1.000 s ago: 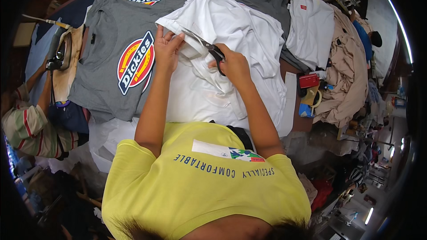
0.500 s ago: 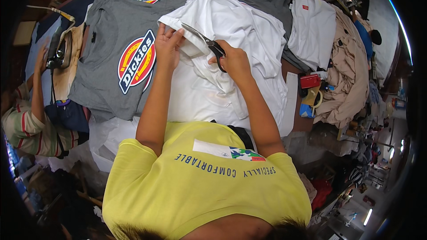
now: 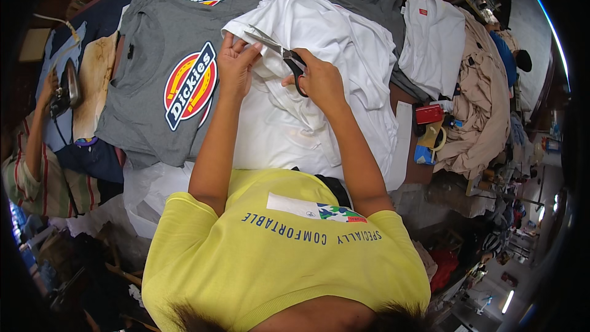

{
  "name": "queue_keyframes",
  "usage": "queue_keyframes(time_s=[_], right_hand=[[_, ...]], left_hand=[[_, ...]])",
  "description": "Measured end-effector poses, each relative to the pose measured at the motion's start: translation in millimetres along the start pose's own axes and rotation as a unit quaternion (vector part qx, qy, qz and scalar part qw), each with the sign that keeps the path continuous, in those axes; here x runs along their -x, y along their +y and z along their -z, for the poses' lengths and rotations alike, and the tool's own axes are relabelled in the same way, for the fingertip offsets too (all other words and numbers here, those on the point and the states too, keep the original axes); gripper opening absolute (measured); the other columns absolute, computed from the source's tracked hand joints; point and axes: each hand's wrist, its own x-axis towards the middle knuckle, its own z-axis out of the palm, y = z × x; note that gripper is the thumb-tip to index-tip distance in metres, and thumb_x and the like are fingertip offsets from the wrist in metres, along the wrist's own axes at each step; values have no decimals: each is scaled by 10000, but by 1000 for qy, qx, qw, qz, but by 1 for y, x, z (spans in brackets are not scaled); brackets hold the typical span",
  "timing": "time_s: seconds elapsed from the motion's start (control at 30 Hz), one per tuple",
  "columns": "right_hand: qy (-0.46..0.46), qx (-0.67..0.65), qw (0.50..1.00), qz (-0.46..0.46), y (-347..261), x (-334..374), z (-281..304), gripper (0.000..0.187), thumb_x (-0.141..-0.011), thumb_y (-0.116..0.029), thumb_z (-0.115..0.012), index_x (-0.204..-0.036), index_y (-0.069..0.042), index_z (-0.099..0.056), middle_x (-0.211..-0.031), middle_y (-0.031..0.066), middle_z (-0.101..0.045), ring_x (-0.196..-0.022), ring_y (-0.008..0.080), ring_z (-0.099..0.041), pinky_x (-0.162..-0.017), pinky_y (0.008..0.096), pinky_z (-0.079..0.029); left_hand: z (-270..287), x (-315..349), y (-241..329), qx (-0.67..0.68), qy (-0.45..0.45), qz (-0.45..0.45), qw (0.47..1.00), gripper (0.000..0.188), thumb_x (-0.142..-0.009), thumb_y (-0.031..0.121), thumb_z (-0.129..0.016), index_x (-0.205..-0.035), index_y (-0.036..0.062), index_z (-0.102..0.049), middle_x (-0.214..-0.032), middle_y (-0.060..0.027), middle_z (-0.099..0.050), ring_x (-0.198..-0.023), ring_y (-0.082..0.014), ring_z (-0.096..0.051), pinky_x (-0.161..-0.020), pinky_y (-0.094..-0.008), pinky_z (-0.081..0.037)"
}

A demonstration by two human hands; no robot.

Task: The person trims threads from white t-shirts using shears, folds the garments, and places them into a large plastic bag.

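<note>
Gripping one white shirt (image 3: pixel 344 49): left hand (image 3: pixel 236 64); right hand (image 3: pixel 319 80) holding one scissors (image 3: pixel 284 55).

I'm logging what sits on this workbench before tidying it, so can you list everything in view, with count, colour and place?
white cotton garment: one, white, middle of the table, under both hands
black-handled metal scissors: one, black and silver, at the garment's top edge
grey printed T-shirts: at least two, grey with a red, yellow and blue emblem, spread left and top
folded white T-shirt: one, white, upper right
beige cloth pile: one, beige, right edge
small red box: one, red, right of the garment
black clothes iron: one, black, far left, under another person's hand
yellow T-shirt: one, yellow, worn by the person
left hand: pinching the garment
right hand: gripping the scissors
</note>
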Motion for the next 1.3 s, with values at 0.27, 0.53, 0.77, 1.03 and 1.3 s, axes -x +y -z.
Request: queue_keyframes(time_s=[0.27, 0.53, 0.77, 1.03, 1.3], right_hand=[[2, -21, 1000, -8, 10, 5, -8, 487, -644, -181, -759, -1078, -87, -560, -630, 73, -611, -536, 215, -578, -525, 296, -438], [49, -10, 998, 42, -2, -7, -3, 686, -520, -376, -803, -1096, -92, -562, -655, 86, -578, -567, 234, -563, -549, 329, -436], [10, -56, 998, -3, 13, -5, -9, 495, -624, -241, -790, -1045, -90, -577, -584, 98, -562, -502, 235, -562, -513, 319, -433], [52, -49, 996, 44, -3, -5, 1, 586, -552, -339, -818, -1025, -91, -577, -559, 72, -514, -494, 228, -525, -501, 314, -416], [1, -64, 998, -24, 17, -2, -7, 548, -570, -329, -821, -987, -68, -580, -628, 110, -566, -554, 246, -565, -528, 318, -438]], left_hand=[[6, -4, 2, 18, 18, 5, 1000, 456, -803, -71, -565, -1227, 11, -418, -1076, -79, -594, -927, -132, -595, -777, -249, -498], [-3, -1, 4, 9, -4, 2, 1000, 457, -789, -59, -601, -1207, 12, -428, -1112, -117, -582, -940, -158, -601, -789, -266, -515], [-7, 0, 5, -3, 0, 18, 1000, 498, -784, -67, -598, -1239, 18, -412, -1112, -86, -584, -970, -152, -591, -809, -274, -501], [-11, 5, 5, -12, -28, 11, 999, 493, -770, -57, -624, -1217, 7, -425, -1108, -125, -585, -926, -154, -606, -750, -250, -527], [-12, 7, 3, -34, -34, 18, 999, 512, -768, -49, -632, -1229, 6, -417, -1119, -133, -582, -924, -159, -610, -752, -247, -525]])
